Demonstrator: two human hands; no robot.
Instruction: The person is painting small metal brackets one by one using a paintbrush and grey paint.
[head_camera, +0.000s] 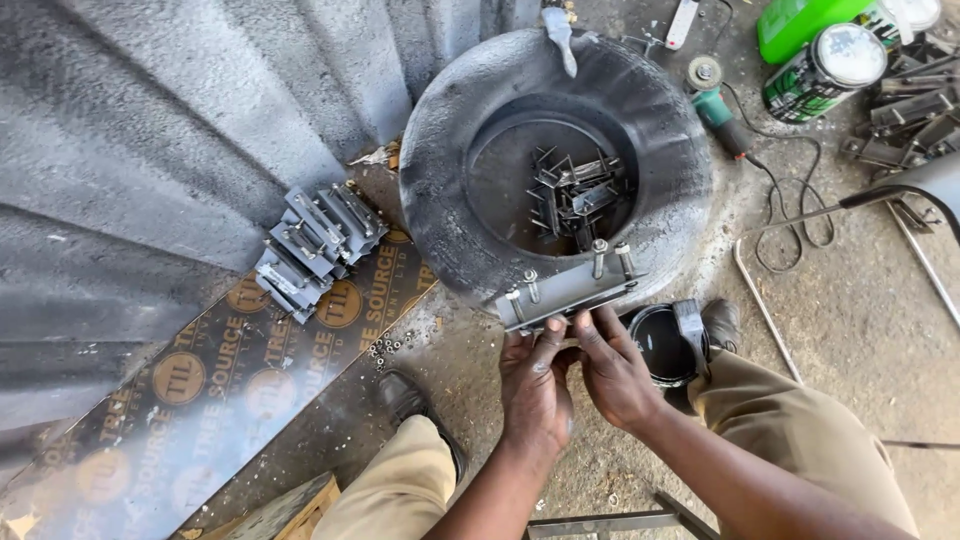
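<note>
Two hands are closed on one grey metal bracket (568, 292); the left hand (535, 385) grips its near edge from below, and the right hand (612, 368), touching the left, pinches the same edge just beside it; neither hand is free. Four bolts (598, 258) stand up from the bracket, which is held at the near rim of a worn tyre (450, 160) lying flat just beyond the fingers. Further brackets and spiked metal pieces (578, 195) are heaped in the tyre's hollow, beyond the hands; these appear still to be dealt with. Well to the left of the left hand a stack of similar grey brackets (315, 250) is laid in rows on a printed board (200, 400), which suggests a fair share of the batch is already done; several remain, judging by the heap. A small black paint tin (662, 343) with a brush (690, 325) resting across it sits just to the right of the right hand; an angle grinder (715, 105) lies farther off, past the tyre.
</note>
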